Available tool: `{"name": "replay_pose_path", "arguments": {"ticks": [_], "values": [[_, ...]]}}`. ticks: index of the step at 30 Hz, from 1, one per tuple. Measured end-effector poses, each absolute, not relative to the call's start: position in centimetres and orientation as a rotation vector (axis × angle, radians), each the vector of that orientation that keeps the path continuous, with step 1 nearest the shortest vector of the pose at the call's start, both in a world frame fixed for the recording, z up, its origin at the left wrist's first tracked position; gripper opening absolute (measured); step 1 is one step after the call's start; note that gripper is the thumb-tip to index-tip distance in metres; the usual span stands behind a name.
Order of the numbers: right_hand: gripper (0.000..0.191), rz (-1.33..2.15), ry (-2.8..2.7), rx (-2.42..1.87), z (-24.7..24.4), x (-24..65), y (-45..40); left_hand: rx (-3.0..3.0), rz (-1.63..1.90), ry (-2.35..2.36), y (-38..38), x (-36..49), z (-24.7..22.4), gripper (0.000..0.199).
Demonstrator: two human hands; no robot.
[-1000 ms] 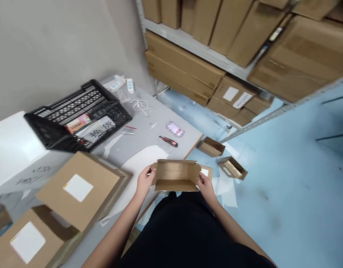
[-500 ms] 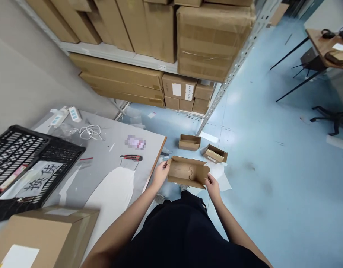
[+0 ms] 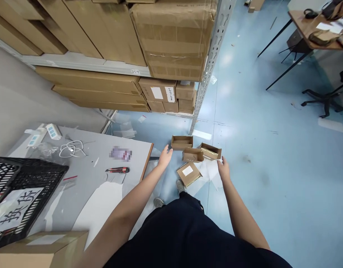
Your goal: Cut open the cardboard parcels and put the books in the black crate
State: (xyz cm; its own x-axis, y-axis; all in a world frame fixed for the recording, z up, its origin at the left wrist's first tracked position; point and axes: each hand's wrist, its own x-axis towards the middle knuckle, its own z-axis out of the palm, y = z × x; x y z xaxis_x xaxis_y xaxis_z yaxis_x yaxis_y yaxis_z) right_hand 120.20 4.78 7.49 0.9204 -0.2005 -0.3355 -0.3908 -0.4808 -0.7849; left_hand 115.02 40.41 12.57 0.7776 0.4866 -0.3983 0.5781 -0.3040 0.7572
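Both my hands are empty, held apart over the blue floor. My left hand (image 3: 165, 156) is spread close to a small open cardboard box (image 3: 181, 142) and a second one (image 3: 193, 155). My right hand (image 3: 224, 168) is beside a white sheet (image 3: 209, 174), near a third open box (image 3: 210, 151). A flat-lying cardboard box with a white label (image 3: 189, 174) sits on the floor between my hands. None of these boxes touches either hand.
To the left stands a grey-topped table (image 3: 84, 139) with a red utility knife (image 3: 117, 170), a black plastic crate (image 3: 23, 186), power strips and a white cable. Steel shelving (image 3: 213, 48) holds large cartons ahead. A desk and chair stand far right.
My hands have let go of the open cardboard box and moved apart. Several boxes now lie together on the floor. The view has shifted, showing more floor and shelving.
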Motion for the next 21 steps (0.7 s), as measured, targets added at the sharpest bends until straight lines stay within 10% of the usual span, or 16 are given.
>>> {"name": "replay_pose_path", "arguments": {"ticks": [21], "values": [[0.048, 0.72, -0.184, -1.938, 7.8, 110.9, 18.0, 1.443, 0.131, 1.206, 43.9, 84.8, 15.2, 0.074]]}}
